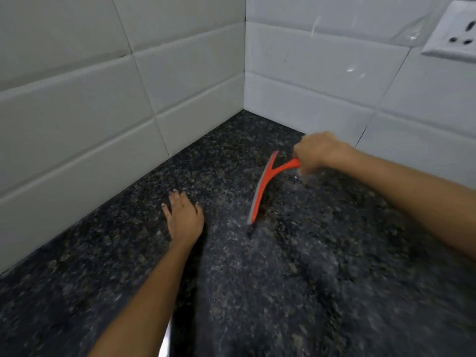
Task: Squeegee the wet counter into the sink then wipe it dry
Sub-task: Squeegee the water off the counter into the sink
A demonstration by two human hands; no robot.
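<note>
An orange squeegee (265, 184) with a grey blade lies edge-down on the dark speckled granite counter (296, 279), near the tiled corner. My right hand (318, 152) is closed around its handle, reaching in from the right. My left hand (184, 216) rests flat on the counter to the left of the blade, fingers spread, holding nothing. The counter around and below the blade has a wet sheen. A thin shiny metal strip (164, 341), possibly the sink's rim, shows at the bottom edge beside my left forearm.
White tiled walls (103, 112) meet in a corner (244, 73) behind the counter. A white wall socket (453, 32) sits at the top right, above my right arm.
</note>
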